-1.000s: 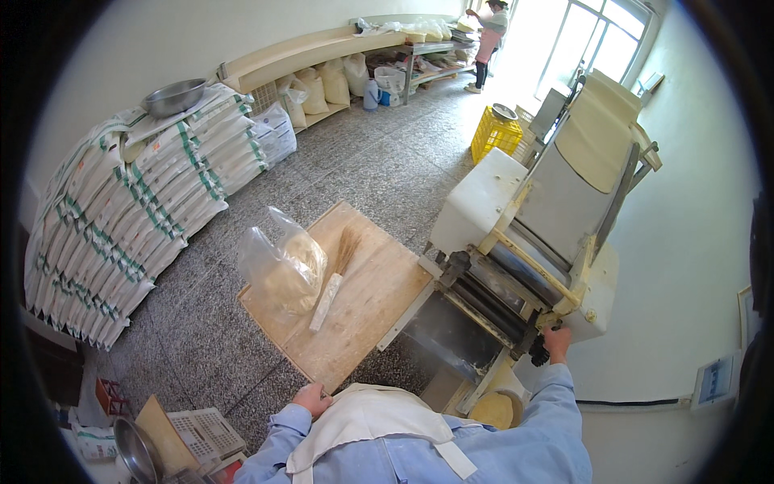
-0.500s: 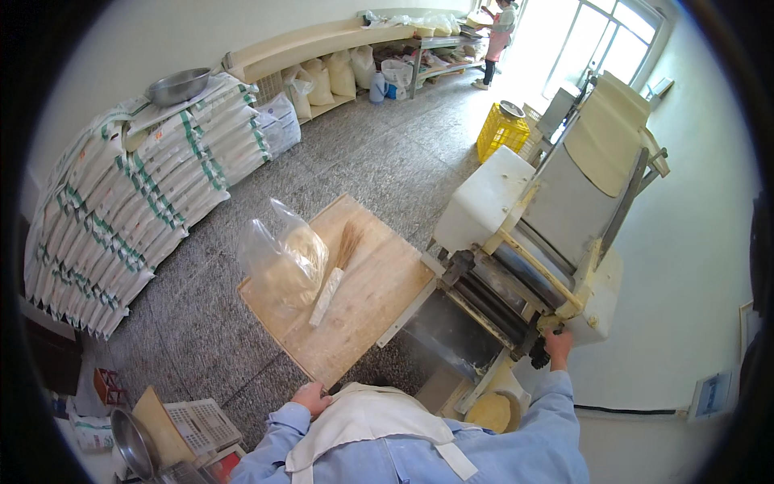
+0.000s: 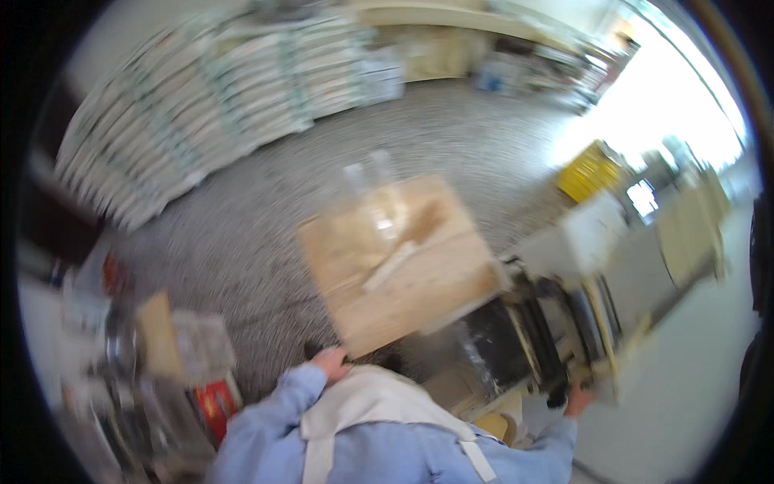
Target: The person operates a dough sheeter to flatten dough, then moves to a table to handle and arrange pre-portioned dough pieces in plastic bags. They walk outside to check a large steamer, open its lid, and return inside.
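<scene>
My left hand (image 3: 332, 363) is by the near corner of a wooden board (image 3: 439, 278); blur hides its fingers. A clear plastic bag with pale yellowish contents (image 3: 367, 222) lies on the board. Beside it is a straw brush (image 3: 391, 264) with a pale wrapped handle. At the right, my right hand (image 3: 577, 399) is closed at the near side of a dough roller machine (image 3: 556, 335), next to a dark knob (image 3: 556, 395). What exactly its fingers grip is hidden. A wide pale dough sheet (image 3: 689, 230) lies over the machine's far end.
White sacks with green stripes (image 3: 218, 105) are stacked at the far left. A yellow crate (image 3: 590, 171) stands on the floor beyond the machine. At lower left are a metal bowl (image 3: 122, 343) and a red box (image 3: 216, 410). A yellowish round tub (image 3: 493, 426) sits below the machine.
The whole view has swung to the right-hand side's lower angle and blurred, with the board and machine shifted rightward in the picture. Both hands stay near the same places.
</scene>
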`<state>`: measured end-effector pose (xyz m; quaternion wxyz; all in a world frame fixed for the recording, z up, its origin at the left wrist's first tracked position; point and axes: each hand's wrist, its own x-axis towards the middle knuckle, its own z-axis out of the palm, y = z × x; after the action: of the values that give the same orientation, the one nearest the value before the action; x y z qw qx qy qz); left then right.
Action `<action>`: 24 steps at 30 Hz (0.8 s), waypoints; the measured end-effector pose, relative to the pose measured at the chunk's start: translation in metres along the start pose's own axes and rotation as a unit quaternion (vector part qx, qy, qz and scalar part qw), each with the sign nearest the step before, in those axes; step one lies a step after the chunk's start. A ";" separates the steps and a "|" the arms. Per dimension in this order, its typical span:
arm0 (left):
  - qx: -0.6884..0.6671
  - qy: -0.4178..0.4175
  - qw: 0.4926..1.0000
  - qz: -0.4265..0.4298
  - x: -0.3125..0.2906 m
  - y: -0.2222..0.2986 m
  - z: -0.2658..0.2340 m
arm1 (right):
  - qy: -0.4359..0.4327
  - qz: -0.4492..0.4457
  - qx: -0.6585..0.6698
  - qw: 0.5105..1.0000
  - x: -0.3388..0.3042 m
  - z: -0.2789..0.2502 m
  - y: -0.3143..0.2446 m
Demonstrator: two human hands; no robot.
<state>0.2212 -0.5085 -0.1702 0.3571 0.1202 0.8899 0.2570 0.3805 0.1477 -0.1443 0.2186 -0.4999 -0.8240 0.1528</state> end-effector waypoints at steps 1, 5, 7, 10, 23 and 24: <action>-0.006 0.039 0.999 0.001 0.000 -0.006 -0.001 | 0.018 -0.040 -0.097 0.994 -0.010 0.002 -0.002; -0.025 0.062 0.996 -0.050 -0.009 -0.047 -0.021 | 0.033 -0.250 -0.285 0.925 -0.061 0.011 -0.045; -0.070 0.095 0.991 -0.068 -0.022 -0.073 -0.031 | -0.044 -0.343 -0.242 0.907 -0.095 0.050 -0.082; -0.111 0.090 0.983 -0.119 -0.043 -0.122 -0.046 | -0.252 -0.374 -0.195 0.871 -0.149 0.104 -0.129; -0.236 0.232 0.903 -0.274 -0.145 -0.253 -0.063 | -0.695 -0.349 -0.081 0.624 -0.363 0.158 -0.486; -0.247 0.244 0.892 -0.289 -0.148 -0.258 -0.063 | -0.683 -0.404 -0.097 0.601 -0.371 0.168 -0.499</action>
<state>0.2755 -0.8072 -0.1865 0.2058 -0.3003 0.8523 0.3755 0.0669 -0.4150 -0.1308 -0.4176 0.1155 -0.8614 0.2651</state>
